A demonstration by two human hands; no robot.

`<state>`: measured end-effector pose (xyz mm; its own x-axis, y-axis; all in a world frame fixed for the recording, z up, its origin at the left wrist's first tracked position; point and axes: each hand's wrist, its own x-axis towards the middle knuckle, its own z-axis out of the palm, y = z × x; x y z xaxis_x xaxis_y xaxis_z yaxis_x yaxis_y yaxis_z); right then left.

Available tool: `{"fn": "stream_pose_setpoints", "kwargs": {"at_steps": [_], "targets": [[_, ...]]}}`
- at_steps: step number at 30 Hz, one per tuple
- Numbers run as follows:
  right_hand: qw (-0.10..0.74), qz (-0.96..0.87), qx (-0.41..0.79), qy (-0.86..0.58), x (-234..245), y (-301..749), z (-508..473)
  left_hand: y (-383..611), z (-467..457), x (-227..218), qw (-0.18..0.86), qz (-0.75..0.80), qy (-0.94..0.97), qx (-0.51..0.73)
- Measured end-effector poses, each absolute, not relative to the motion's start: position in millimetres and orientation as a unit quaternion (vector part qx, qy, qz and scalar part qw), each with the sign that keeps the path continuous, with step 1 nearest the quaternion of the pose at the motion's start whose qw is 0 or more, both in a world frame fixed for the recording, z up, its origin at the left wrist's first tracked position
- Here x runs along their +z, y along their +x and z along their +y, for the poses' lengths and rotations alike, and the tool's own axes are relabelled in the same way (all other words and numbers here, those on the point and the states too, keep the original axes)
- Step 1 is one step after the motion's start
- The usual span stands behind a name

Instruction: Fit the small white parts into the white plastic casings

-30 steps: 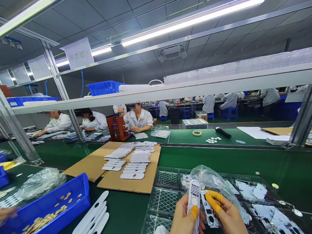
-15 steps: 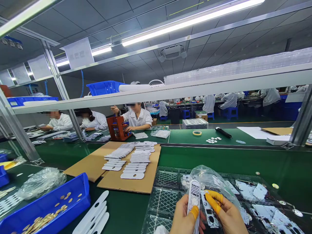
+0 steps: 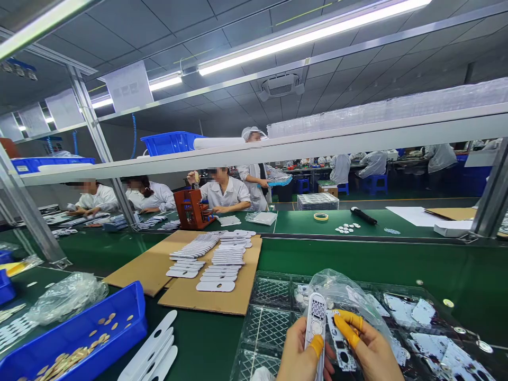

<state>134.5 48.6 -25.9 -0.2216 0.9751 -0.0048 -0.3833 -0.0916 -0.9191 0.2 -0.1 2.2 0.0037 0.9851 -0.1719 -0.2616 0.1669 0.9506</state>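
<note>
Left hand [image 3: 297,357] pinches white remote casing [image 3: 316,323] upright; right hand [image 3: 371,349] pinches perforated white panel [image 3: 340,341] at its edge. Both light, stiff plastic, best held by edges, above clear blister tray [image 3: 265,323]

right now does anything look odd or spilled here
Two things: the clear plastic bag is bunched on the clear tray behind the left hand and right hand, and white strips lie loose on the green bench beside the blue bin, not on the cardboard.
</note>
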Motion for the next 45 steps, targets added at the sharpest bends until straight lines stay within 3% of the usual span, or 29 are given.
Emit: {"fn": "stream_pose_setpoints", "kwargs": {"at_steps": [8, 18, 45], "targets": [[0.553, -0.403, 0.636, -0.356, -31, 128, 47, 0, 0, 0, 0.601, 0.473, 0.377, 0.523], [0.510, -0.415, 0.669, -0.346, -30, 133, 49, 1, 0, 3, 0.601, 0.483, 0.371, 0.517], [0.560, -0.407, 0.616, -0.375, -29, 126, 45, 3, 0, 1, 0.599, 0.483, 0.362, 0.526]]}}
